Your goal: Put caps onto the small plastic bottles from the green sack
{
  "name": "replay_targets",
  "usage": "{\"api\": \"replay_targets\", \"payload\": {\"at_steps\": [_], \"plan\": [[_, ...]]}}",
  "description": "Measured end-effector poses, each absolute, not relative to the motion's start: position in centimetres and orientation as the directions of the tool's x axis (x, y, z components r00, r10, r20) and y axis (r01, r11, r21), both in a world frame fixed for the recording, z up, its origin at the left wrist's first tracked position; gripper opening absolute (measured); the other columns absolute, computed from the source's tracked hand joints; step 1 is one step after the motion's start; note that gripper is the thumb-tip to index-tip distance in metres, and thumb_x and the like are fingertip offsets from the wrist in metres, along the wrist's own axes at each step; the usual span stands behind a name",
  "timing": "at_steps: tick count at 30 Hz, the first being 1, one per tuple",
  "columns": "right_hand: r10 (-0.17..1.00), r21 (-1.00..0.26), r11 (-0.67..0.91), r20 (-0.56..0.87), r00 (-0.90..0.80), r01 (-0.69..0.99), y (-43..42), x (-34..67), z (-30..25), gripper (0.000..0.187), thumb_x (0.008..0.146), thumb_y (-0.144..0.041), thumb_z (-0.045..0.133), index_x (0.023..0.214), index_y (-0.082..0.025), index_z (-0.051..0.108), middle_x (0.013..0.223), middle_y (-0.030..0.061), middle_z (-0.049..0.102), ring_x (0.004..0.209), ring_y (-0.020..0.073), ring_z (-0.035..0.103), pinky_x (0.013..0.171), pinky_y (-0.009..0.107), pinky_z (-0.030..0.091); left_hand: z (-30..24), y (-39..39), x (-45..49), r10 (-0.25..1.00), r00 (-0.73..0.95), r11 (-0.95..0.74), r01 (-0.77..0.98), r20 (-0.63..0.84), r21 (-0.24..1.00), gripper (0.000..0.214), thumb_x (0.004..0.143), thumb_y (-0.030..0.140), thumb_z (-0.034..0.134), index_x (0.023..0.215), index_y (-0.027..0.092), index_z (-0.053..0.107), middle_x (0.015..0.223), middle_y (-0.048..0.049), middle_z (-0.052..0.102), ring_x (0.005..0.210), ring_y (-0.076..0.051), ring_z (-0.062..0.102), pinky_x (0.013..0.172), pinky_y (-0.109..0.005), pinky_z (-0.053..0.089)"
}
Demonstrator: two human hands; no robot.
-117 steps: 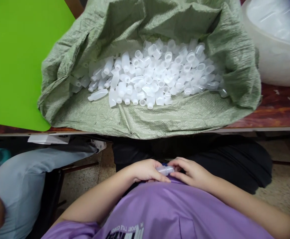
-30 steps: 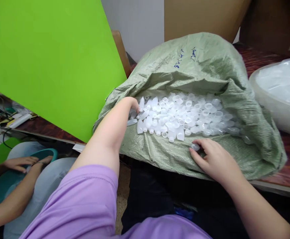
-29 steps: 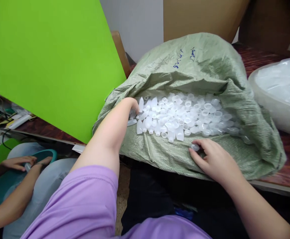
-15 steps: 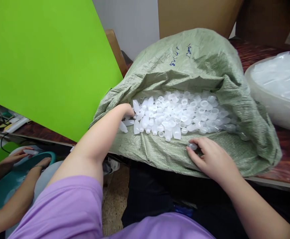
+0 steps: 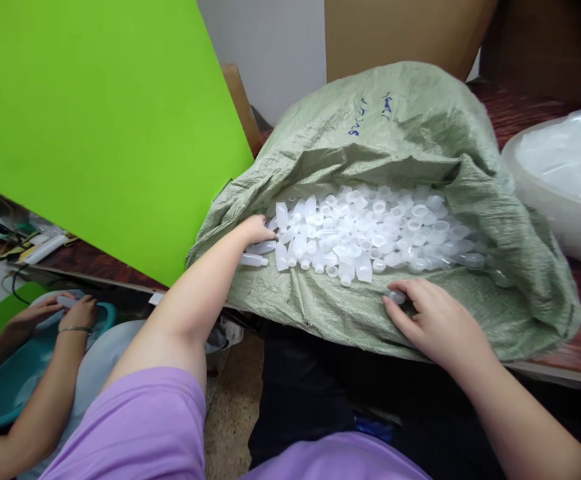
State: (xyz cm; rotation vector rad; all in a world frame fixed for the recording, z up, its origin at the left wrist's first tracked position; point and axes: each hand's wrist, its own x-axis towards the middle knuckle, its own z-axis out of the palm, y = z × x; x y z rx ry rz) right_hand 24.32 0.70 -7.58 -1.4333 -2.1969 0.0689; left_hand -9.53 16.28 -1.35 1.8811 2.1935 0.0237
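A pale green woven sack [image 5: 420, 113] lies on its side, its mouth turned toward me. Heaped in the mouth are many small translucent white plastic tubes [image 5: 350, 233], several with a narrow neck and a wide open end. My left hand [image 5: 257, 229] reaches into the left side of the mouth, beside the heap. Its thumb shows by the tubes, but the other fingers are mostly hidden. Over the sack's front flap, my right hand [image 5: 428, 317] is closed, pinching one small translucent plastic tube [image 5: 397, 297] between thumb and fingers.
A whitish tub [image 5: 545, 193] full of translucent pieces stands right of the sack. A bright green board [image 5: 105, 127] leans at left. Cardboard boxes [image 5: 405, 40] stand behind. At lower left, another person's hands [image 5: 78, 310] hold a pale piece over a teal basin [image 5: 15, 387].
My left hand has drawn back slightly, so more of its thumb shows. My right hand still pinches its tube. The other person's hands have come together on a pale piece. The view has shifted slightly.
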Motion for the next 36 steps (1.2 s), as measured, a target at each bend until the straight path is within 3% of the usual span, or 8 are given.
{"api": "replay_targets", "payload": {"at_steps": [6, 12, 16, 18, 21, 25, 31, 36], "plan": [[0.870, -0.325, 0.437, 0.389, -0.302, 0.839, 0.7, 24.4, -7.9, 0.023, 0.085, -0.037, 0.046, 0.093, -0.019, 0.056, 0.086, 0.0054, 0.062, 0.080, 0.0207, 0.060, 0.068, 0.032, 0.044, -1.1, 16.8, -10.1, 0.976, -0.185, 0.215, 0.911, -0.115, 0.351, 0.048, 0.047, 0.019, 0.070, 0.094, 0.016, 0.063, 0.091, -0.0071, 0.068, 0.084, -0.025, 0.062, 0.069, -0.026, 0.048], [0.877, -0.382, 0.407, 0.416, -0.239, 0.830, 0.5, 24.4, -8.0, 0.025, 0.086, -0.038, 0.047, 0.099, -0.018, 0.055, 0.090, 0.0061, 0.063, 0.080, 0.0196, 0.061, 0.066, 0.030, 0.047, 0.3, 16.2, -10.9, 0.963, -0.269, 0.215, 0.717, -0.021, 0.663, 0.046, 0.058, 0.023, 0.065, 0.103, 0.015, 0.058, 0.079, -0.0051, 0.067, 0.075, -0.020, 0.063, 0.065, -0.028, 0.050], [0.858, -0.457, 0.429, 0.477, -0.193, 0.779, 0.4, 24.5, -8.1, 0.028, 0.086, -0.037, 0.048, 0.106, -0.019, 0.055, 0.095, 0.0075, 0.061, 0.085, 0.0200, 0.060, 0.074, 0.032, 0.048, 2.7, 14.9, -11.0, 0.956, -0.292, 0.209, 0.579, -0.039, 0.788, 0.035, 0.064, 0.030, 0.061, 0.092, 0.010, 0.060, 0.070, -0.0097, 0.065, 0.069, -0.022, 0.063, 0.060, -0.033, 0.051], [0.852, -0.512, 0.433, 0.500, -0.153, 0.742, 0.4, 24.6, -8.0, 0.027, 0.085, -0.037, 0.050, 0.105, -0.020, 0.056, 0.097, 0.0081, 0.060, 0.085, 0.0200, 0.059, 0.073, 0.032, 0.049, 3.8, 13.6, -10.3, 0.967, -0.250, 0.160, 0.457, -0.046, 0.875, 0.035, 0.065, 0.030, 0.061, 0.093, 0.009, 0.060, 0.076, -0.0104, 0.065, 0.072, -0.021, 0.063, 0.062, -0.032, 0.053], [0.863, -0.621, 0.411, 0.501, -0.064, 0.668, -0.3, 24.2, -7.1, 0.025, 0.083, -0.034, 0.054, 0.103, -0.022, 0.060, 0.101, 0.0078, 0.057, 0.078, 0.0172, 0.059, 0.067, 0.030, 0.050, 4.4, 10.1, -7.4, 0.995, -0.095, 0.024, 0.097, -0.014, 0.995, 0.052, 0.060, 0.022, 0.067, 0.110, 0.015, 0.054, 0.092, -0.0054, 0.064, 0.072, -0.016, 0.062, 0.066, -0.031, 0.054], [0.819, -0.683, 0.528, 0.566, -0.092, 0.505, -2.4, 22.1, -5.3, 0.026, 0.080, -0.025, 0.059, 0.106, -0.023, 0.058, 0.099, 0.0067, 0.059, 0.083, 0.0171, 0.060, 0.071, 0.030, 0.052, 3.0, 4.0, -1.2, 0.999, -0.019, 0.037, -0.197, -0.041, 0.980, 0.059, 0.064, 0.019, 0.067, 0.120, 0.022, 0.048, 0.085, 0.0001, 0.060, 0.064, -0.011, 0.059, 0.063, -0.028, 0.053], [0.654, -0.551, 0.735, 0.729, -0.202, 0.395, -4.8, 20.2, -5.4, 0.036, 0.076, -0.012, 0.063, 0.109, -0.023, 0.055, 0.094, 0.0045, 0.064, 0.086, 0.0161, 0.063, 0.075, 0.029, 0.055, -0.3, -1.9, 6.0, 0.962, -0.166, 0.059, -0.646, -0.216, 0.761, 0.054, 0.065, 0.020, 0.072, 0.115, 0.021, 0.051, 0.077, 0.0030, 0.057, 0.062, -0.010, 0.060, 0.065, -0.026, 0.053], [0.448, -0.229, 0.843, 0.800, -0.399, 0.487, -5.8, 22.4, -7.9, 0.047, 0.078, -0.007, 0.058, 0.122, -0.024, 0.053, 0.108, 0.0060, 0.064, 0.100, 0.0193, 0.061, 0.085, 0.034, 0.055, -1.8, -3.7, 8.1, 0.935, -0.248, 0.009, -0.700, -0.254, 0.715, 0.047, 0.063, 0.018, 0.075, 0.105, 0.019, 0.054, 0.072, 0.0044, 0.057, 0.061, -0.008, 0.060, 0.063, -0.021, 0.049]]}}
